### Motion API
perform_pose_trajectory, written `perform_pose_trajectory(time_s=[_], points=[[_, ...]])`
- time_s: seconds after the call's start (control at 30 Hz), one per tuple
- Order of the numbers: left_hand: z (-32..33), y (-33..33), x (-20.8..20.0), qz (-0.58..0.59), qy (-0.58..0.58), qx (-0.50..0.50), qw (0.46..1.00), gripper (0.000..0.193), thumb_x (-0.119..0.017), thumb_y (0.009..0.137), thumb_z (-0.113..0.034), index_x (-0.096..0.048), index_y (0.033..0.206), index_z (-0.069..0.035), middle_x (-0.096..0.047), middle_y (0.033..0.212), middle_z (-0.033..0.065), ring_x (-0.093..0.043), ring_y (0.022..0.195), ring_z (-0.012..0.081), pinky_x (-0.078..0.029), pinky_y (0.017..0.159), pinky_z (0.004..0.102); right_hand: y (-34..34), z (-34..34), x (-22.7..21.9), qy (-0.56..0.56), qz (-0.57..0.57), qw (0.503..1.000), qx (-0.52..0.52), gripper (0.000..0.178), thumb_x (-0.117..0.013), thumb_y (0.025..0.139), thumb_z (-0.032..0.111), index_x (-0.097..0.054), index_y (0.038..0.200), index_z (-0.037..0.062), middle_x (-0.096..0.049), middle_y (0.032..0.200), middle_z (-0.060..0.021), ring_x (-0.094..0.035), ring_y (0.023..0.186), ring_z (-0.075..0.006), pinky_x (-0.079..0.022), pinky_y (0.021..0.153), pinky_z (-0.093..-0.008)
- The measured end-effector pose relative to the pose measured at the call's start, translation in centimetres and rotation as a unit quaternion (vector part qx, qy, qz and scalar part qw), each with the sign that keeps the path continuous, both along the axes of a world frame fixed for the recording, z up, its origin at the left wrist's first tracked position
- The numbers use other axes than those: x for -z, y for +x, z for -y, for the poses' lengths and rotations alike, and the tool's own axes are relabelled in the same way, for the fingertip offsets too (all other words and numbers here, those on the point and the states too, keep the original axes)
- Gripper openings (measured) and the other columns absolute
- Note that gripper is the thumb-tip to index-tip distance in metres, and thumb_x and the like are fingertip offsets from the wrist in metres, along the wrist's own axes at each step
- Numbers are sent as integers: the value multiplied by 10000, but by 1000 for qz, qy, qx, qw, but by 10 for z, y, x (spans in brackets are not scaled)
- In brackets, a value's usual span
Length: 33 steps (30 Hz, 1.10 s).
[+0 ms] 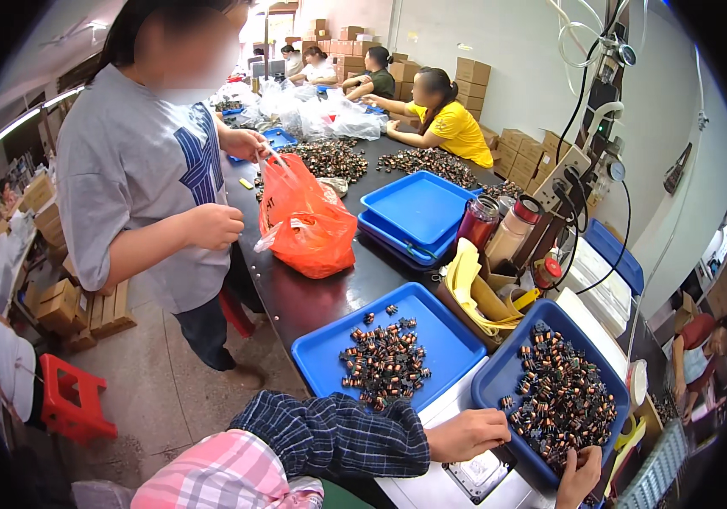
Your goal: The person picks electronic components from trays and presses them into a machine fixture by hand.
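Note:
A deep blue tray [484,382] at the lower right holds a heap of small copper-wound coils [562,394] with black ends. My left hand [469,434] reaches over its left rim, fingers curled together beside a few coils; what they hold, if anything, is hidden. At the tray's near end my right hand [581,477] dips into the heap, thumb and fingers bent together against the coils; I cannot make out what is between them. To the left, a shallower blue tray [456,335] carries a smaller coil pile [386,360]. A white device [418,492] lies under my left hand.
A person [155,187] stands at the left, holding a red plastic bag [308,233] on the dark table [274,293]. Stacked blue trays [418,208], bottles [512,231] and a box with yellow strips [473,293] stand beyond. Cables [588,225] hang right; a red stool [75,399] stands left.

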<state>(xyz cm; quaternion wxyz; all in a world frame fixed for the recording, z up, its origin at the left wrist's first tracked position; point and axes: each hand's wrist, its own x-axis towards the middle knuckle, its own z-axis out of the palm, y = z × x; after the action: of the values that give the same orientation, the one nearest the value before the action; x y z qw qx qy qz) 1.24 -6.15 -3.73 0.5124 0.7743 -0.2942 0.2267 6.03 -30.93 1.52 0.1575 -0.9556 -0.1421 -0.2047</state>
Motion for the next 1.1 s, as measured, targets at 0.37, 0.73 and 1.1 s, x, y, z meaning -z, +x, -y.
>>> perform_pose_trajectory(time_s=[0.37,0.73,1.1], points=[[3,2,6,2,32,-11,999,108,-562,753,-11,-553,860,-2,-516,851,84,-524,845,246,-446,734,327,12,16,28,71,-2,997,2,180,-581,652,-1,-434,754,-11,-461,745,-135,-482,729,-320,-378,674,-373],[3,-3,10,10,13,-16,1000,95,-567,735,-26,-532,824,-23,-490,799,99,-506,804,278,-423,715,346,11,40,27,711,-186,674,-76,174,-516,857,206,-542,836,35,-515,667,-12,-398,451,-45,-226,282,-165],[-7,-2,-3,-13,30,-24,999,173,-590,670,61,-610,829,-5,-574,800,113,-568,756,272,-466,679,326,-17,-11,-6,663,-272,697,-1,103,-523,864,152,-520,800,71,-528,669,5,-455,495,-29,-249,331,-131]])
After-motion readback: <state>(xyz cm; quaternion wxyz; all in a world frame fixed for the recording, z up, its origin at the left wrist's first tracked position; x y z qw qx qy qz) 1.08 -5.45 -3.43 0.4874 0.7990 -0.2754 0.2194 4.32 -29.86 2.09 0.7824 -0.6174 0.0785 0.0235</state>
